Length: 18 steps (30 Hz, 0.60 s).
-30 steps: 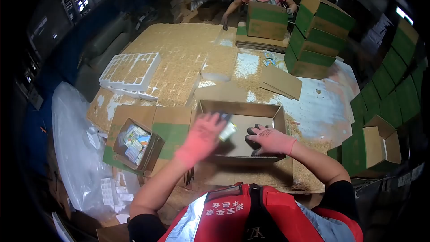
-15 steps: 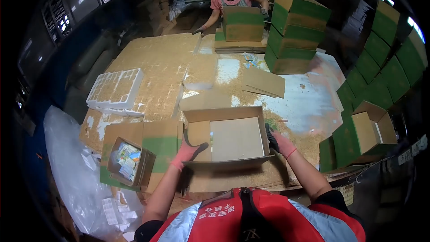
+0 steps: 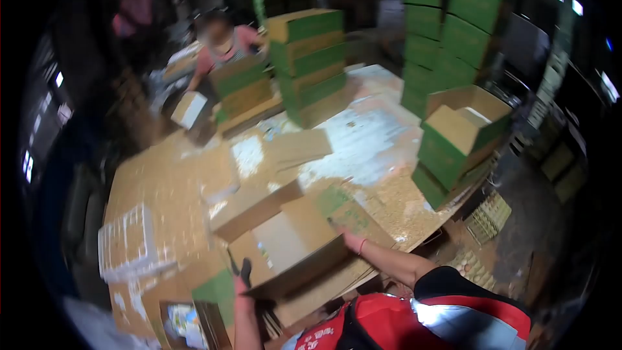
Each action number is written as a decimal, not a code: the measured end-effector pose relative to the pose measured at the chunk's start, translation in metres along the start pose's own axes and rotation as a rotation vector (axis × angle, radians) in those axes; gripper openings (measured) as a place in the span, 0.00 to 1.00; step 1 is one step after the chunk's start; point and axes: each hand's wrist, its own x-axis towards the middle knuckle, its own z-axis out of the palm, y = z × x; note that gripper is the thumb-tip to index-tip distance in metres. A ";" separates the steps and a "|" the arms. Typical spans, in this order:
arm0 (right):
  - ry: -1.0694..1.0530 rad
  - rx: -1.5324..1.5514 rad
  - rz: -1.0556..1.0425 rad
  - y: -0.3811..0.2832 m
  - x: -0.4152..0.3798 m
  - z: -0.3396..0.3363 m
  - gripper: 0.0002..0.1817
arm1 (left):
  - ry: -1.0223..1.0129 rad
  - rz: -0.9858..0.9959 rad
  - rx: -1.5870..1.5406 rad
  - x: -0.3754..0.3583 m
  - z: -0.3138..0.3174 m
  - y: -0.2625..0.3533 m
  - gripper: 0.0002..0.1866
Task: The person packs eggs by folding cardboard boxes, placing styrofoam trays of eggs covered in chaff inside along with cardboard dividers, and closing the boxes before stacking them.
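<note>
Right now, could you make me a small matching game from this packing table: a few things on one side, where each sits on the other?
Things:
1. open carton
2. white tray
3. co-worker
4. green stack

Places:
a. far end of the table
b. between the person's two hands
c. middle of the far table, beside the co-worker
d. left edge of the table

Pairs: 1-b, 2-d, 3-a, 4-c

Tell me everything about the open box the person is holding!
The open box is brown cardboard with a green patch on its right flap. Its flaps stand open, and the inside looks pale and nearly empty. It sits tilted above flat cardboard sheets on the table. The left hand grips its near-left corner; the right hand holds its right side.
</note>
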 end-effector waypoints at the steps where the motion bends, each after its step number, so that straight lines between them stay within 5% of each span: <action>1: -0.017 -0.014 0.001 0.010 0.006 0.008 0.36 | -0.190 -0.247 -0.360 0.017 -0.036 -0.020 0.29; 2: -0.039 -0.022 0.003 -0.003 0.006 0.011 0.36 | -0.362 -0.232 -0.348 0.016 -0.030 -0.009 0.28; 4: -0.069 -0.040 -0.096 -0.038 -0.013 -0.007 0.34 | -0.361 -0.208 -0.264 0.009 0.006 0.009 0.27; 5: -0.080 -0.075 -0.195 -0.107 -0.051 -0.024 0.33 | -0.359 -0.194 -0.248 0.004 0.033 0.019 0.27; 9: -0.158 -0.186 -0.577 -0.223 -0.060 -0.150 0.30 | -0.493 -0.185 -0.261 -0.010 0.165 0.043 0.27; 10: -0.066 -0.426 -0.475 -0.262 -0.069 -0.193 0.30 | -0.546 -0.190 -0.267 -0.011 0.200 0.044 0.27; 12: 0.011 -0.122 -0.550 -0.332 -0.083 -0.274 0.30 | -0.666 -0.206 -0.282 -0.012 0.275 0.046 0.26; 13: 0.032 -0.215 -0.502 -0.418 -0.184 -0.282 0.32 | -0.727 -0.216 -0.290 -0.011 0.315 0.046 0.26; 15: -0.180 -0.029 -0.568 -0.466 -0.177 -0.380 0.35 | -0.824 -0.255 -0.307 -0.010 0.400 0.048 0.26; 16: -0.052 -0.096 -0.255 -0.506 -0.194 -0.412 0.33 | -0.872 -0.279 -0.316 -0.009 0.442 0.046 0.26; 18: -0.061 -0.067 -0.242 -0.532 -0.203 -0.491 0.31 | -0.957 -0.325 -0.321 -0.004 0.522 0.045 0.26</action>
